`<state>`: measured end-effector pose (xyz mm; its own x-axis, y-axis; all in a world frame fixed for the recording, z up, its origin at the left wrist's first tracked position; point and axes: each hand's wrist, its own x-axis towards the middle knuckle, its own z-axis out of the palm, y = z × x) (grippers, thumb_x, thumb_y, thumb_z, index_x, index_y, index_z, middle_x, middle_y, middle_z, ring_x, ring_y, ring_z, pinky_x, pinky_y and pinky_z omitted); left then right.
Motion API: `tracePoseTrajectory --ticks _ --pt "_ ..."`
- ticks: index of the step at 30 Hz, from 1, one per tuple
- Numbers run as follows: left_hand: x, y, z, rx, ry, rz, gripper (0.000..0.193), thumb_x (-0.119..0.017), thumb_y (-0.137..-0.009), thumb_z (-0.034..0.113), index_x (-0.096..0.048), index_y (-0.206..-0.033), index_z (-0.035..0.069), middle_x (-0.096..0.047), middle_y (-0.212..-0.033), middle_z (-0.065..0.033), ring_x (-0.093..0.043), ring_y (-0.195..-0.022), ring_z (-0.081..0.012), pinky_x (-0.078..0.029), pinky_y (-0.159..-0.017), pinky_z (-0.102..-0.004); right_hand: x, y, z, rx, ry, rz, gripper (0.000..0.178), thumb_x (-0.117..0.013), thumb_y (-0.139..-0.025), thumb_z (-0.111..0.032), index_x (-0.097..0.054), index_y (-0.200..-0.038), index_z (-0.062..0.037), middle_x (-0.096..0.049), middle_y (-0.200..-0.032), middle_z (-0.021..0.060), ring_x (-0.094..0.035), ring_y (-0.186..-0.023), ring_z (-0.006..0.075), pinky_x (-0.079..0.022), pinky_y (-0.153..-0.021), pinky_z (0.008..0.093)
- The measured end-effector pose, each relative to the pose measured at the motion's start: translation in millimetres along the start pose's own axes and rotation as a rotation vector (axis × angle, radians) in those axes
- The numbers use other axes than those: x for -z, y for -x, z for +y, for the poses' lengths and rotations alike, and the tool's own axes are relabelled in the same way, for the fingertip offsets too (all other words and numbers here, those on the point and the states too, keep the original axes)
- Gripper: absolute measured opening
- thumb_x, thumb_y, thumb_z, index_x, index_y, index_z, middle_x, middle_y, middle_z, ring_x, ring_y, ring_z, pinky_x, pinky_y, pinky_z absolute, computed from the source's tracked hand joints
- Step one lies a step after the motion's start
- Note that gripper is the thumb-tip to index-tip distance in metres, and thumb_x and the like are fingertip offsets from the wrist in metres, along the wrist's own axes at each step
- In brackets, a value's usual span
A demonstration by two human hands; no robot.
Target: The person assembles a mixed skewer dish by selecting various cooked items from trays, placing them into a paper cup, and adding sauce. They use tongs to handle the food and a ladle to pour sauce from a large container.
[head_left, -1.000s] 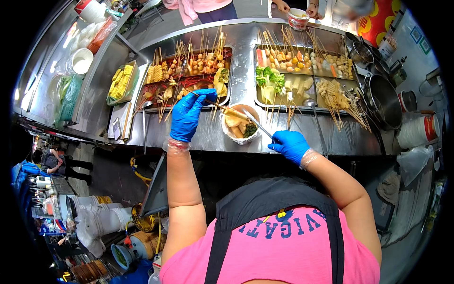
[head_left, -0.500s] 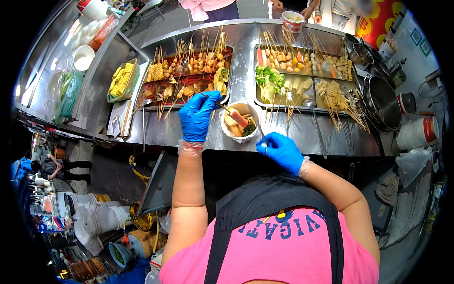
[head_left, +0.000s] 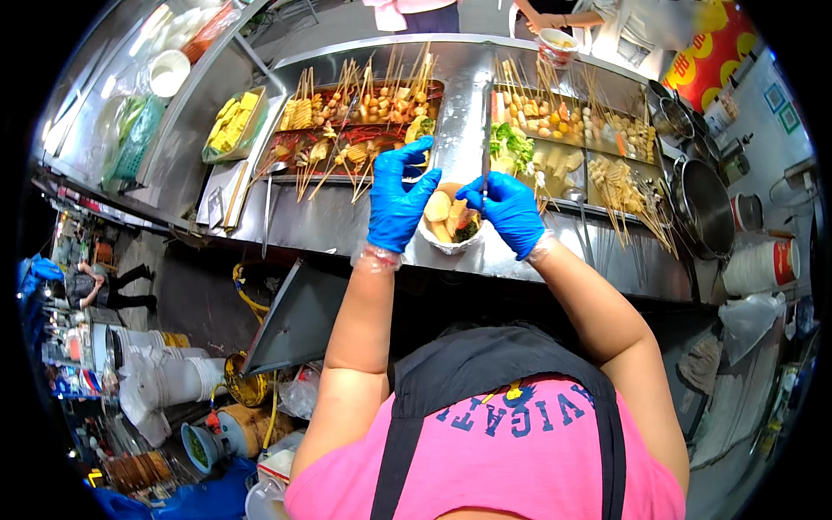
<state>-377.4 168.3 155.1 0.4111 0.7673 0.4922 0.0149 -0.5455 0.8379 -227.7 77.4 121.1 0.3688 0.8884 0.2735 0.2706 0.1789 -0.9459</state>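
Observation:
A white cup (head_left: 449, 250) with a plastic liner stands at the counter's near edge. Pale pieces (head_left: 440, 208) and dark green leaves (head_left: 469, 229) fill it. Over the cup's left side, my left hand (head_left: 400, 199) in a blue glove has its fingers and thumb apart, with no skewer visible in it. My right hand (head_left: 510, 210), also gloved in blue, is closed at the cup's right rim, its fingertips over the food. It grips a thin metal tool, apparently scissors, mostly hidden by the fingers.
Skewered food lies in a red-broth tray (head_left: 276, 179) at left and a paler-broth tray (head_left: 598, 204) at right. A ladle (head_left: 267, 212) leans at left. A yellow-filled tub (head_left: 232, 126), dark pots (head_left: 704, 208) and a filled bowl (head_left: 557, 50) surround the work area. People stand across the counter.
The skewer is gone from my left hand, whose fingers have opened. My right hand has moved up and inward to the cup. The view has shifted slightly.

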Motion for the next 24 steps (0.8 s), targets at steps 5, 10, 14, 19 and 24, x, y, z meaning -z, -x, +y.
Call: tracePoseTrajectory --ticks 5,10,14,19,24 --pt "5 3 -41 -0.317 -0.48 -0.446 0.036 -0.066 -0.072 0.03 -0.064 -0.106 0.016 -0.059 -0.089 -0.0106 -0.056 -0.082 -0.0272 -0.044 -0.073 -0.0366 12 2 -18 -0.1 -0.128 -0.199 0.015 -0.067 -0.08 -0.013 -0.061 -0.087 -0.0009 -0.065 -0.08 0.0061 -0.06 -0.072 0.0106 -0.048 -0.067 0.024" --pt "-4 -7 -39 -0.436 -0.587 -0.444 0.014 -0.068 -0.068 0.027 -0.067 -0.073 0.014 -0.061 -0.076 -0.004 -0.058 -0.07 -0.0247 -0.043 -0.063 -0.0364 21 2 -23 -0.084 0.052 -0.197 0.014 -0.065 -0.081 -0.012 -0.06 -0.088 -0.0015 -0.065 -0.08 0.0053 -0.059 -0.07 0.0103 -0.049 -0.063 0.0239" --pt "-4 -1 -58 -0.39 -0.578 -0.278 0.01 -0.067 -0.069 0.025 -0.067 -0.072 0.015 -0.059 -0.073 -0.0038 -0.056 -0.07 -0.025 -0.042 -0.063 -0.0376 39 2 -18 -0.153 -0.069 -0.042 0.015 -0.063 -0.083 -0.012 -0.059 -0.092 0.0002 -0.066 -0.084 0.007 -0.059 -0.07 0.0094 -0.048 -0.06 0.0222" --pt "22 22 -85 -0.152 -0.318 0.062 0.006 -0.065 -0.072 0.013 -0.066 -0.077 0.011 -0.057 -0.077 -0.007 -0.055 -0.074 -0.0274 -0.044 -0.066 -0.037 45 -1 -13 -0.174 -0.105 0.062 0.014 -0.06 -0.085 -0.01 -0.059 -0.094 0.0 -0.064 -0.09 0.0088 -0.06 -0.075 0.0124 -0.051 -0.06 0.0229" --pt "92 92 -86 0.059 -0.329 0.308 0.008 -0.063 -0.076 0.006 -0.066 -0.083 0.008 -0.056 -0.081 -0.0089 -0.055 -0.077 -0.0243 -0.045 -0.071 -0.034 48 2 -17 -0.239 -0.034 0.061 0.013 -0.059 -0.085 -0.009 -0.062 -0.095 -0.0014 -0.063 -0.096 0.0091 -0.061 -0.081 0.0154 -0.052 -0.066 0.0271"
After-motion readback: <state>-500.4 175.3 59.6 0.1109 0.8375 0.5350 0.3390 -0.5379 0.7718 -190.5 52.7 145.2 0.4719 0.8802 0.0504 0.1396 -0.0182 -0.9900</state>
